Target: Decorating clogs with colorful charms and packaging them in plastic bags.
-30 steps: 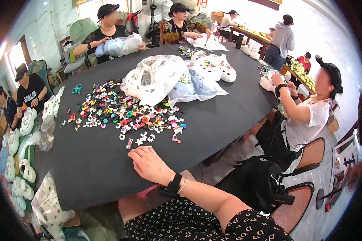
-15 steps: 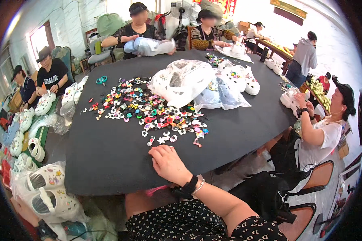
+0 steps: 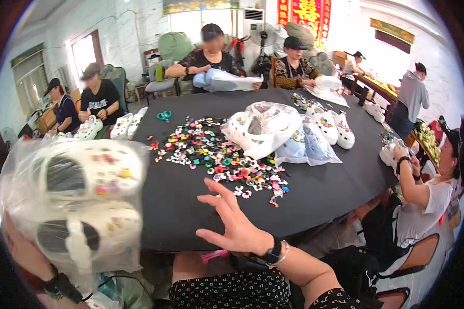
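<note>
At the lower left a clear plastic bag [image 3: 139,226] holding a pair of white clogs [image 3: 116,172] with colourful charms is held up beside the table. My left hand [image 3: 18,232] is on its outer side, gripping it; the fingers are mostly hidden behind the plastic. Over the near edge of the black table [image 3: 172,211], my right hand [image 3: 237,224] hovers with its fingers spread and nothing in it. Just beyond its fingertips lies a wide heap of small colourful shoe charms [image 3: 206,149], some loose white ones nearest.
Bagged white clogs [image 3: 263,131] and bagged pale blue clogs [image 3: 304,141] lie past the heap, with unbagged white clogs [image 3: 327,129] beside them. A teal ring-shaped tool [image 3: 164,116] lies at the far left. Several co-workers sit around the table; a chair [image 3: 417,255] stands at my right.
The bag of clogs has come up and closer at the left. My right hand has lifted from the table edge and spread its fingers. The view has tilted up and turned left.
</note>
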Demonstrator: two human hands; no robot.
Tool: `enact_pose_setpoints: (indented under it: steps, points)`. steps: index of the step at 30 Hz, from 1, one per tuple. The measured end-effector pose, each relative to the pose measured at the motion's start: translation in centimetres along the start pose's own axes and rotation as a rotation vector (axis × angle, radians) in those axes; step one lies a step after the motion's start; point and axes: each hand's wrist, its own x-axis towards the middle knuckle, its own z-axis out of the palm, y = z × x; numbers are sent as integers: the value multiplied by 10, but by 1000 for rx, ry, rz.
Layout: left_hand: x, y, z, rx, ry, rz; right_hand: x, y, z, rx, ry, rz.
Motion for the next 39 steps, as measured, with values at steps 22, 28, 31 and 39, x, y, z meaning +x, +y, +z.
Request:
enact_pose_setpoints:
  steps: [22,28,31,39]
  points:
    - [-191,225,94,-1114,-828,1339,-1,-2,-29,-163,-719,95]
    - [-150,229,72,-1022,-1030,921,22,-7,-53,95,-435,145]
    - [-144,200,73,-943,-620,759,39,-17,-91,31,-242,281]
    - [-190,146,114,-593,-843,329,74,5,-227,74,625,420]
